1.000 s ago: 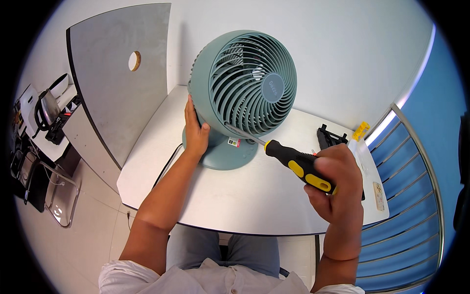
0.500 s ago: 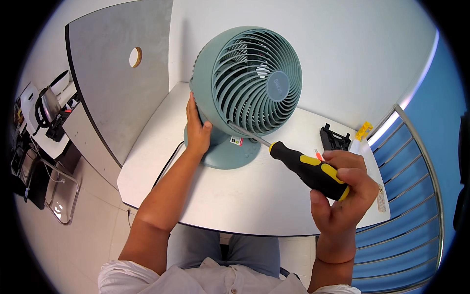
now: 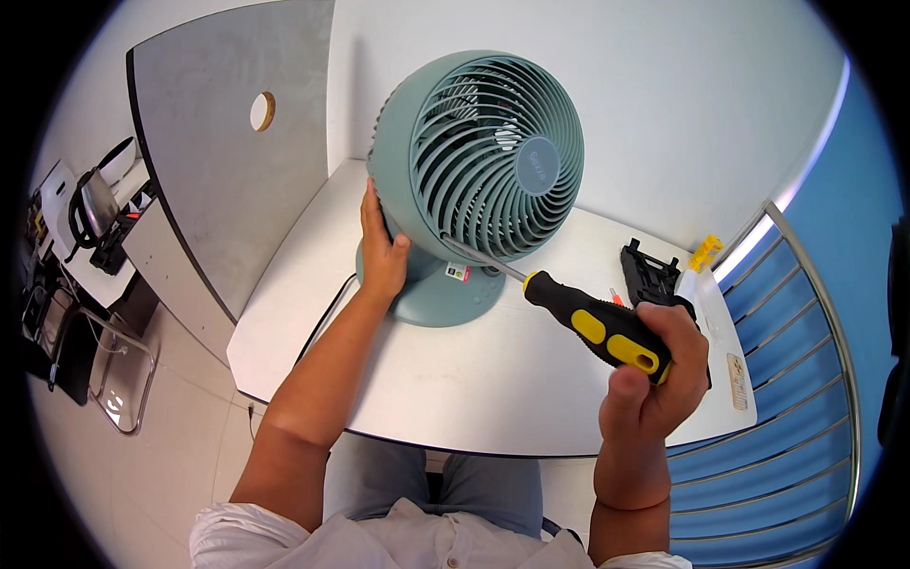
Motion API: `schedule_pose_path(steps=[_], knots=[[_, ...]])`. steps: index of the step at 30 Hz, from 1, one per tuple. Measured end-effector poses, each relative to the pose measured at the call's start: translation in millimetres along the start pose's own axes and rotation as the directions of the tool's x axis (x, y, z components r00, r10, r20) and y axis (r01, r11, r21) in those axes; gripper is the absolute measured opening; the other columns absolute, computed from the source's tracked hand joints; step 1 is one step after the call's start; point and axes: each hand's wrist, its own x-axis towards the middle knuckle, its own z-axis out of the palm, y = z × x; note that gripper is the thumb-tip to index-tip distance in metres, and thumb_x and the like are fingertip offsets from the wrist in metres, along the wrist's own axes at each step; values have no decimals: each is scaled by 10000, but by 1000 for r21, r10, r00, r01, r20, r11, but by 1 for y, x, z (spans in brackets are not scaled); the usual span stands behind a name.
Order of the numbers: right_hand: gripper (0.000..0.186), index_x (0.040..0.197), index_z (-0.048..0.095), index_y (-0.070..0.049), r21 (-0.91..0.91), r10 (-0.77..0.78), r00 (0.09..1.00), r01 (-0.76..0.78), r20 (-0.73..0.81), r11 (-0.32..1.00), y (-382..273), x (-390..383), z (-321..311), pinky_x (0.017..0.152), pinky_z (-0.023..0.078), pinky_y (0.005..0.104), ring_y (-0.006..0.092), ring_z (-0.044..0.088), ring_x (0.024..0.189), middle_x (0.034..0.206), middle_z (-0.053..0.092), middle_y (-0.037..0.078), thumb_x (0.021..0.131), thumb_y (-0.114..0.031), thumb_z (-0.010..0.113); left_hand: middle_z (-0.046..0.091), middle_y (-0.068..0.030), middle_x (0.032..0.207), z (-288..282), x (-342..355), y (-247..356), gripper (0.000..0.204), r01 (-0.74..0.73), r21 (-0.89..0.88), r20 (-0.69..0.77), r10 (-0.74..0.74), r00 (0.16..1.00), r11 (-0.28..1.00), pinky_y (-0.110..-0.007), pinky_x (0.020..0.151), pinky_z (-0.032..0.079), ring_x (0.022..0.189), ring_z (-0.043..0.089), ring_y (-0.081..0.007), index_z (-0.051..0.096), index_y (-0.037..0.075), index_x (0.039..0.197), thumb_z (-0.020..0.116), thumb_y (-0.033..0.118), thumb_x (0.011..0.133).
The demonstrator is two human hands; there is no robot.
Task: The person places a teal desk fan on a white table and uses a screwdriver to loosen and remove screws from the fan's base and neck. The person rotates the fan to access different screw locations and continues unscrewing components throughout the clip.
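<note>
The green desk fan (image 3: 455,204) stands on its round base (image 3: 431,308) toward the back edge of the white worktop (image 3: 531,389), left of its middle. The left hand (image 3: 384,256) lies spread against the lower left side of the housing, with the thumb apart; its far fingers are partly hidden. The right hand (image 3: 659,398) is closed around the rear end of the black-and-yellow screwdriver (image 3: 569,305), whose tip meets the lower rim of the grille (image 3: 538,167). Whether the tip sits properly in something, I cannot tell. I would advise to keep the shaft in one line with its seat, to press steadily while turning, and to let the left hand resist the push, because the head may tilt and the tip could slip onto the slats.
</note>
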Motion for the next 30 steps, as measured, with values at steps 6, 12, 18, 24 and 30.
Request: schedule_pose_path(steps=[6,12,18,24,30], knots=[[238,1066,528,-38,-11,-124,982,127,140,992,-3,9,-11,801,468,377,320,561,931,1101,541,224,844,-69,608,210,-207,1496,1,1,-11,1065,-26,-22,-1,26,1000,999,-427,1122,196,1377,234,-346,102,3,1479,354,787,804],[337,1176,400,-49,254,-113,994,109,1,961,13,-7,8,845,468,407,342,553,1027,1198,494,314,874,-71,548,224,-208,1488,5,1,-13,1071,-28,-28,-10,28,1000,999,-427,1118,205,1370,248,-348,107,3,1479,352,794,798],[535,1189,478,-58,-91,-88,988,77,-124,993,9,-5,11,610,406,284,239,504,862,1020,437,160,905,-507,540,224,-207,1486,0,1,-1,1079,-1,-18,-1,1,1000,1000,-430,1117,208,1366,251,-353,99,19,1484,354,803,789],[349,1235,382,-150,160,-102,962,146,-254,976,14,-10,28,691,554,391,312,636,849,1178,428,209,953,-304,518,224,-207,1486,4,1,-11,1077,-17,-30,3,18,1000,999,-430,1118,202,1367,248,-353,100,11,1481,349,801,793],[391,1246,336,-187,506,-63,948,222,-312,833,6,-11,53,915,504,524,308,578,1016,1155,438,119,942,-347,521,231,-218,1479,4,1,-12,1076,-39,-17,-12,39,999,999,-426,1118,198,1364,252,-354,110,-7,1475,351,795,799]])
